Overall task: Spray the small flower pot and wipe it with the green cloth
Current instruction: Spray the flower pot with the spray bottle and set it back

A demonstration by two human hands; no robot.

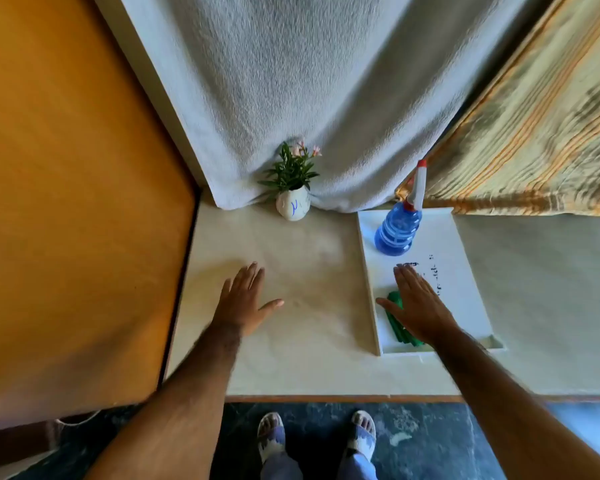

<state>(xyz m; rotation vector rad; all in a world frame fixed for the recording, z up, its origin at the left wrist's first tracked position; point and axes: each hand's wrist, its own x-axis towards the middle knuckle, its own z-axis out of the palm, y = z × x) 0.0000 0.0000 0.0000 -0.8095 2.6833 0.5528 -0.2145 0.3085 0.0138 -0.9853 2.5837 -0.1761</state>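
Observation:
A small white flower pot (pixel 293 206) with blue marks and a green plant with pink flowers stands at the back of the pale counter, against a white hanging cloth. A blue spray bottle (pixel 398 232) with a white and red nozzle stands on the far end of a white tray (pixel 458 271). The folded green cloth (pixel 397 323) lies at the tray's near left, partly hidden under my right hand (pixel 418 306), which hovers flat over it with fingers together and thumb out. My left hand (pixel 245 299) is spread flat above the bare counter, holding nothing.
An orange wooden panel (pixel 77 202) walls the left side. A white textured cloth (pixel 309 81) hangs behind the pot and a striped yellow cloth (pixel 534 133) at the right. The counter's front edge (pixel 326 398) runs above a dark floor where my feet in sandals stand.

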